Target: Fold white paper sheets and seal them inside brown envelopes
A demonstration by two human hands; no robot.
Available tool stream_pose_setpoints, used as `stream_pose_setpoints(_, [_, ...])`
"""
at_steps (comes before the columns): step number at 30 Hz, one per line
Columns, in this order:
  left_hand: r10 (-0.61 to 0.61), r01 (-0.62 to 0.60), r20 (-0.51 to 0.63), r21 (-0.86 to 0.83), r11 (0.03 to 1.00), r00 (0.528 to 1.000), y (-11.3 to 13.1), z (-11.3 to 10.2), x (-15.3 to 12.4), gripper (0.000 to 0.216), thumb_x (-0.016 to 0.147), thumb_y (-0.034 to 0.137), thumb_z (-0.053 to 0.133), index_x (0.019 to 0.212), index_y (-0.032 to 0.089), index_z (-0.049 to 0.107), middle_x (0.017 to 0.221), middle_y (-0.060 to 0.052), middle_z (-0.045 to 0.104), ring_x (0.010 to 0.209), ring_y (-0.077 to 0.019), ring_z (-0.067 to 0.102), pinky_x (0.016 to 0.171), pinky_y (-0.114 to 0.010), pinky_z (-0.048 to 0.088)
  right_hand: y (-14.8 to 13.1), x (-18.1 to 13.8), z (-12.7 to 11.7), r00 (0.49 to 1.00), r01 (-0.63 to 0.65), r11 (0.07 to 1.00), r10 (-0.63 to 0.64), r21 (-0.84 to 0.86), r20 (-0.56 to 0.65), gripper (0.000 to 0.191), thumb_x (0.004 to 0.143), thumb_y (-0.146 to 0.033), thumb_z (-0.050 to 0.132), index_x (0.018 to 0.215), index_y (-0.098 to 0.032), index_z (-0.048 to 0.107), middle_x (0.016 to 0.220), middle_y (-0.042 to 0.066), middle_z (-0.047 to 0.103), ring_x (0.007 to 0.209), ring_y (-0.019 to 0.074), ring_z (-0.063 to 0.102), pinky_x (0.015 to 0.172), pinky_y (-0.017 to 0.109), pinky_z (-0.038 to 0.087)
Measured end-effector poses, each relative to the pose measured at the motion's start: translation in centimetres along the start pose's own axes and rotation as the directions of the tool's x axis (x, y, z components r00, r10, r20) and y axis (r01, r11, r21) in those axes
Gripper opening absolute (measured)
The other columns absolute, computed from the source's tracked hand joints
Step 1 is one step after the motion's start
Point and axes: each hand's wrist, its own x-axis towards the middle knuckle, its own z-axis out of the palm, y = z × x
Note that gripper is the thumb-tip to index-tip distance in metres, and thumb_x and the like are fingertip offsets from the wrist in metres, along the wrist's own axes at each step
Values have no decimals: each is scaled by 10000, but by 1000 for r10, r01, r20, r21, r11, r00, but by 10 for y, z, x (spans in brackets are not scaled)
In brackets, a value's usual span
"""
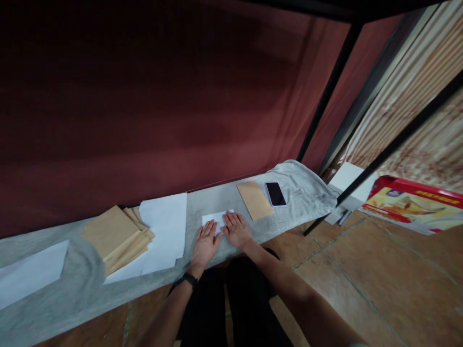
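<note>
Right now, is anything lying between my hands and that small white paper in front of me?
Nothing visible does. The left hand and the right hand both lie flat and open, directly on the small white paper. The brown envelope and the phone lie apart to its right, clear of both hands.

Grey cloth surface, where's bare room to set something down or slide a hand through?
Bare cloth lies behind the folded paper, between the white sheets and the brown envelope. Another patch sits between the far-left sheet and the envelope stack. Crowded: left hand and right hand on the paper, envelope beside phone.
</note>
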Motion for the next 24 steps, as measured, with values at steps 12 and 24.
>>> stream_pose_setpoints(12, [-1,0,-14,-40,999,1000,-10,16,2,537,995,381,375,1428,99,521,1500,-159,528,1446,-261,428,1218,-493,314,1,2,9,999,0,1000,0,5,-33,549,1051,-407,369,1533,-148,411,1603,112,353,1493,249,344,1237,456,225])
stream_pose_setpoints(24, [-11,11,-10,28,1000,1000,-20,18,2,572,999,425,366,1465,118,491,1545,-148,472,1451,-250,422,1191,-461,367,2,4,20,998,-8,998,13,66,-69,553,1044,-418,365,1522,-149,430,1603,106,360,1484,242,361,1232,451,234])
